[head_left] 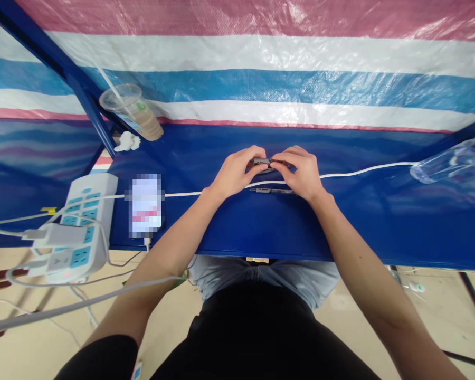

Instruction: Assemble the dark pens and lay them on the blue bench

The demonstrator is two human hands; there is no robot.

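My left hand (233,171) and my right hand (296,173) meet above the blue table (237,232), and their fingertips pinch a small grey metal part (262,162) from both sides. My fingers hide most of the part, so its exact form is hard to tell. A thin metal-tipped tool (273,190) lies on the tabletop just below my right hand. A white cable (340,176) runs behind my wrists and under my palms.
A white power strip (87,227) with plugs sits at the table's left edge, beside a phone (145,205) with a blurred screen. A plastic cup (131,112) stands far left. A clear plastic bottle (451,161) lies at right. A striped tarp backs the table.
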